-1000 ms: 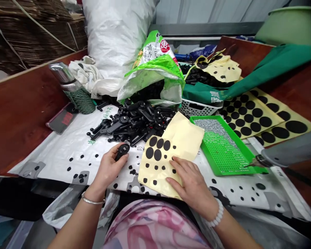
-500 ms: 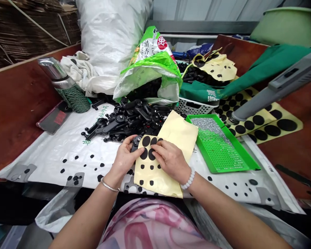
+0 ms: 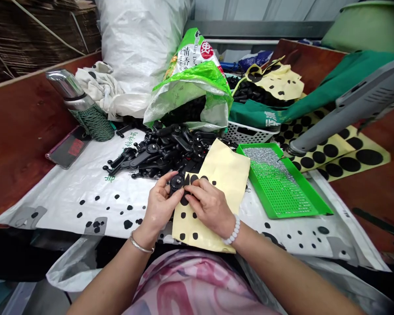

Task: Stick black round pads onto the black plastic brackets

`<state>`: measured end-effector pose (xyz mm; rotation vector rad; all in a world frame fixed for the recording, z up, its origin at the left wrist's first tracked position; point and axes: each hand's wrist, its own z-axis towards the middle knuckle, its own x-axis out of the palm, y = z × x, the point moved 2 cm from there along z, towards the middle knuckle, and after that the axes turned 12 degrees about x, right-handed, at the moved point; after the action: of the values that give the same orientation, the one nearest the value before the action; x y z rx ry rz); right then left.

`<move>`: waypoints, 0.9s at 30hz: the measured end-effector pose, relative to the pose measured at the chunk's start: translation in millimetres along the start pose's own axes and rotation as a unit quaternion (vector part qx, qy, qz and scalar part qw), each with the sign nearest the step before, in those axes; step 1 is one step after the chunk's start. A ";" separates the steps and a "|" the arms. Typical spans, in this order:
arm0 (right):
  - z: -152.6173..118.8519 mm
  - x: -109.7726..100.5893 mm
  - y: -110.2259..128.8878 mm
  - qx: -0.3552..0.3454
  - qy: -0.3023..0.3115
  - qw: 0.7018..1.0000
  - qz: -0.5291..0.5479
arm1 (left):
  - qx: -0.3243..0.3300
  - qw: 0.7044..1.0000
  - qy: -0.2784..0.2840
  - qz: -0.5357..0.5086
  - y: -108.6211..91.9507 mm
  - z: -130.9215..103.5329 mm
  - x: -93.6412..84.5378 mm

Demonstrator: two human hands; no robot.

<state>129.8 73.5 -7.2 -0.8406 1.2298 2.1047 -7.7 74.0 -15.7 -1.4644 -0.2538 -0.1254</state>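
Note:
My left hand (image 3: pixel 160 203) is closed around a black plastic part (image 3: pixel 176 182) with a round, dial-like end, its thumb reaching over to the sheet's edge. Beside it my right hand (image 3: pixel 212 203) pinches thumb and forefinger together at a dark round sticker, mostly hidden by the fingertips. Under both hands lies a yellow backing sheet (image 3: pixel 225 170) with black round stickers of two sizes. Just beyond my hands is a heap of similar black plastic arms (image 3: pixel 164 148) with ball ends.
A green tray (image 3: pixel 282 192) of small silvery pieces stands at the right, below a grey powered screwdriver (image 3: pixel 335 118). An open green bag (image 3: pixel 213 87) and white basket (image 3: pixel 249 132) sit behind. At left are a flask (image 3: pixel 88 111) and a phone (image 3: pixel 67 148).
My right hand has drawn left from the rows of stickers to the black part, and a sticker has lifted from the sheet. The left hand has turned the part's round face more into view.

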 end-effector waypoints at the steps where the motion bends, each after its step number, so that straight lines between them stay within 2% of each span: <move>1: -0.5 -0.7 0.3 0.004 -0.001 1.000 0.014 | 0.007 1.000 0.003 0.007 -0.1 -1.0 0.6; 4: -1.1 -3.6 0.4 0.012 -0.013 0.998 0.054 | 0.010 1.000 -0.001 0.002 0.8 -1.8 1.7; 8: -0.4 -4.0 -1.1 0.014 -0.020 0.998 0.064 | -0.024 1.000 -0.004 -0.019 5.2 -0.4 2.8; 11: -2.1 -1.1 0.1 -0.026 -0.050 0.998 -0.022 | -0.035 0.999 -0.014 -0.029 8.2 0.3 3.4; 15: -12.1 2.8 4.2 -0.103 -0.093 0.983 -0.120 | -0.056 0.998 -0.020 -0.037 6.5 -0.9 4.4; 20: -30.7 1.7 4.9 -0.145 -0.063 0.978 -0.136 | -0.094 0.995 -0.023 -0.017 1.8 -3.5 6.0; 24: -40.5 -16.5 7.2 -0.121 -0.065 0.990 -0.034 | -0.101 0.994 -0.026 -0.026 5.3 -4.1 6.4; 27: -39.9 -42.0 7.8 -0.035 -0.059 0.991 0.115 | -0.087 0.995 -0.019 -0.038 8.2 -2.9 3.3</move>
<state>160.9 28.3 13.0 -0.6185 1.2464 2.3567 -2.3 72.2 -23.0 -1.6321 -0.3366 -0.1853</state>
